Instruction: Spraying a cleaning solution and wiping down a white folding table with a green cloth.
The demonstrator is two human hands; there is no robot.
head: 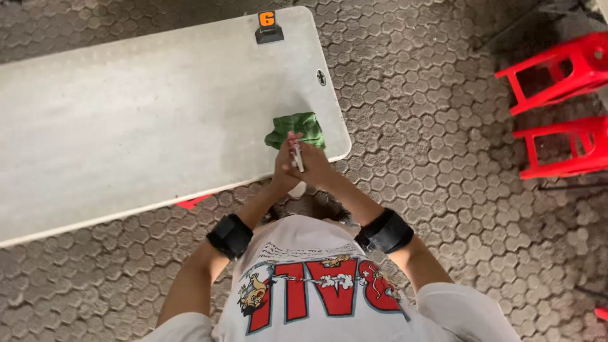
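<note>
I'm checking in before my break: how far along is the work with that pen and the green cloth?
Done: nothing clearly; the green cloth lies crumpled at the grey table's corner. In hand: the left hand and right hand meet around a small white pen-like item with red. Left: cannot be judged; the cloth is untouched.

Green cloth (296,129); grey table (126,126); red stools (560,69); hexagon-patterned floor (430,126)

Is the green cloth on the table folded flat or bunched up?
Bunched up: the green cloth lies crumpled in uneven folds near the table corner, beyond both hands.
</note>
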